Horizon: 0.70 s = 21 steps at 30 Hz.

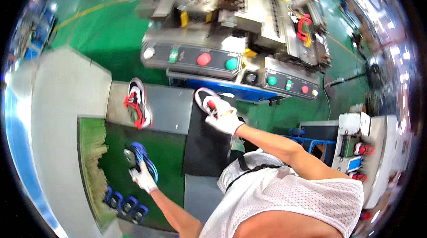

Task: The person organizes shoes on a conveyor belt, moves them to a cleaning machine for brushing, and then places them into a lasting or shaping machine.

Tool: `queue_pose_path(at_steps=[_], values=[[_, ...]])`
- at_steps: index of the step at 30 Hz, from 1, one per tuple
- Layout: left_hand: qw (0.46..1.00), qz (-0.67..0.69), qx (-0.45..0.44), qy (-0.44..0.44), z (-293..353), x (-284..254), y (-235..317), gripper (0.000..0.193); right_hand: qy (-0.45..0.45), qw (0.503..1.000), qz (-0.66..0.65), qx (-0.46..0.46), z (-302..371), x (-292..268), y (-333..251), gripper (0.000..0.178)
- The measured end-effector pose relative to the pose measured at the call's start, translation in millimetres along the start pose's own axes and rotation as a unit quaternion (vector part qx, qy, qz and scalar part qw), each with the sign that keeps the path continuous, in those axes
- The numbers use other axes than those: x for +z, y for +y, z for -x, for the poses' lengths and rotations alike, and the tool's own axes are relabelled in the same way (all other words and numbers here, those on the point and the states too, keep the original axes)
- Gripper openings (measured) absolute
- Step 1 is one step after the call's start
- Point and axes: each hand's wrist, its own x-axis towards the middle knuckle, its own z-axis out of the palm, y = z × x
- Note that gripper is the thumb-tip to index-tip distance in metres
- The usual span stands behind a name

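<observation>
My left hand (144,179), in a white glove, closes on the near end of a blue-and-dark shoe (150,163) over the dark green belt (171,184). My right hand (225,121), also gloved in white, grips a white, black and red shoe (203,97) at the edge of the black mat (204,149). The fingers partly cover that shoe. A second shoe with red laces (141,109) rests on the grey metal plate (171,104), beyond my left hand and apart from both hands.
Ahead stand two machines with control panels (189,55) (291,82) carrying red and green buttons. A bristle curtain (91,171) lines the belt's left side, beside several blue-and-black items (129,203). A white cabinet (62,91) stands left; a rack with red-laced shoes (365,149) stands right.
</observation>
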Motion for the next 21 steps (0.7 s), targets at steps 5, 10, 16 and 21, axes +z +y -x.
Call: queue_pose_path(at_steps=[5,10,16,21], values=[[0.894,0.262,0.215,-0.294,79,-104,165,0.066,-0.158,0.980,-0.062,-0.109,19,-64,-29,0.083],[0.682,0.067,0.652,-0.325,146,-160,363,0.061,-0.355,0.907,-0.095,-0.205,6,-142,-36,0.083],[0.581,-0.029,0.718,-0.382,222,-176,527,0.049,-0.200,0.953,-0.188,-0.131,19,-255,28,0.084],[0.557,0.193,0.768,-0.248,281,-139,653,0.036,-0.166,0.922,-0.331,0.110,63,-312,127,0.073]])
